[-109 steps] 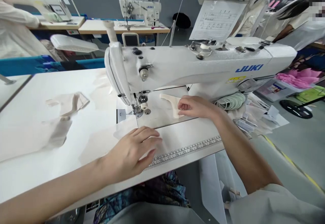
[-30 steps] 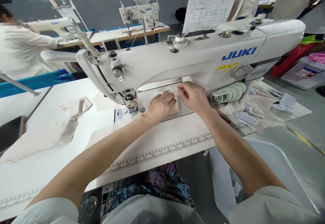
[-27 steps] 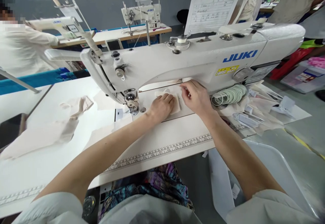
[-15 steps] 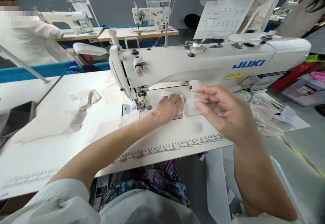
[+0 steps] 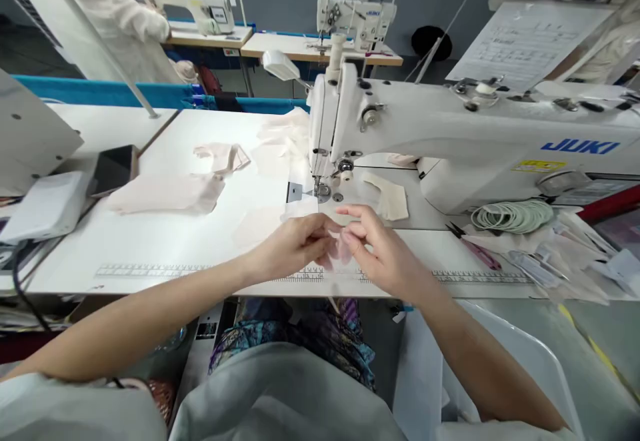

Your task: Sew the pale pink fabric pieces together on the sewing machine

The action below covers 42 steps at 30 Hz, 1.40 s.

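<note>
My left hand [image 5: 300,246] and my right hand [image 5: 383,254] meet in front of the sewing machine's needle area, above the table's front edge. Between their closed fingertips is a small, sheer pale-pink fabric piece [image 5: 343,252], slightly blurred. Just behind them stands the presser foot [image 5: 320,187] of the white sewing machine [image 5: 450,127]. A cream curved piece [image 5: 394,199] lies on the machine bed, right of the needle. Pale fabric [image 5: 257,224] lies flat on the table beside my left hand.
Further left lie pale-pink fabric pieces [image 5: 167,193] and a dark phone [image 5: 114,169]. On the right are pink-handled snips [image 5: 480,253], a coil of pale green cord [image 5: 513,216] and heaped scraps. A white bin [image 5: 417,367] stands below. Across the way, a person in white [image 5: 115,21] sits at another machine.
My left hand has left the cream piece on the machine bed and moved toward the front edge. My right hand has come left and down to meet it, with the sheer piece. The view has shifted.
</note>
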Motion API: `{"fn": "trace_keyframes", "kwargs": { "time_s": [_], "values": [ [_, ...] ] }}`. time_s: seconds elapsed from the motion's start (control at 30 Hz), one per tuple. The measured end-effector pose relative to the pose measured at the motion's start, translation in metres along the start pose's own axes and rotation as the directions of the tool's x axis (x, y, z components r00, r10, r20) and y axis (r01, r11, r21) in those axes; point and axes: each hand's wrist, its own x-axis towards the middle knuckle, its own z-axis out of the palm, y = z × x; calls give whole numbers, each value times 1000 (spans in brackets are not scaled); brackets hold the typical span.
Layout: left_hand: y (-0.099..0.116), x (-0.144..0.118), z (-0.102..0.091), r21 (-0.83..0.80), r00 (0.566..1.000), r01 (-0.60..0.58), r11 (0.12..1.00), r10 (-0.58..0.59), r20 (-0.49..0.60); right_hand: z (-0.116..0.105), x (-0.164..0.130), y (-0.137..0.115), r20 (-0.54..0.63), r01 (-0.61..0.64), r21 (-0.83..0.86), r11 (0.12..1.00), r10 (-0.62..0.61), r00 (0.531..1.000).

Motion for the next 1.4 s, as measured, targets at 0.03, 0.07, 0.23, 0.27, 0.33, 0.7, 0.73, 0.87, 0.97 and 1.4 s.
{"fn": "trace_keyframes", "kwargs": {
  "time_s": [0.03, 0.07, 0.23, 0.27, 0.33, 0.7, 0.73, 0.87, 0.97, 1.4],
  "values": [
    [0, -8, -4, -10, 999, 43, 999, -43, -29, 8, -1, -4, 6, 7, 54, 999, -7, 1000],
    [0, -15, -10, -11, 995, 79, 997, -79, -56, 15, -2, -9, 24, 17, 112, 994, -20, 1000],
    [6, -35, -46, 28, 968, 209, 978, -202, -147, 38, 2, -24, 202, 59, 293, 954, -123, 972],
    [6, -33, -52, 37, 962, 231, 972, -222, -161, 40, 5, -24, 227, 44, 311, 949, -119, 967],
    [3, -24, -64, 56, 950, 274, 960, -262, -169, 41, 14, -21, 260, -12, 345, 939, -83, 962],
    [-19, 51, -85, 206, 935, 353, 912, -344, -81, 31, 47, 17, 383, -344, 432, 833, 176, 907],
    [-22, 54, -85, 240, 941, 339, 910, -329, -85, 31, 48, 18, 396, -368, 445, 816, 189, 899],
    [-34, 63, -85, 421, 963, 264, 868, -212, -167, 31, 53, 25, 426, -421, 490, 764, 211, 880],
    [-40, 65, -84, 513, 961, 258, 819, -164, -221, 31, 54, 29, 437, -435, 517, 737, 210, 875],
    [-48, 70, -80, 607, 959, 259, 752, -122, -258, 31, 56, 38, 497, -524, 550, 650, 249, 831]
  ]
}}
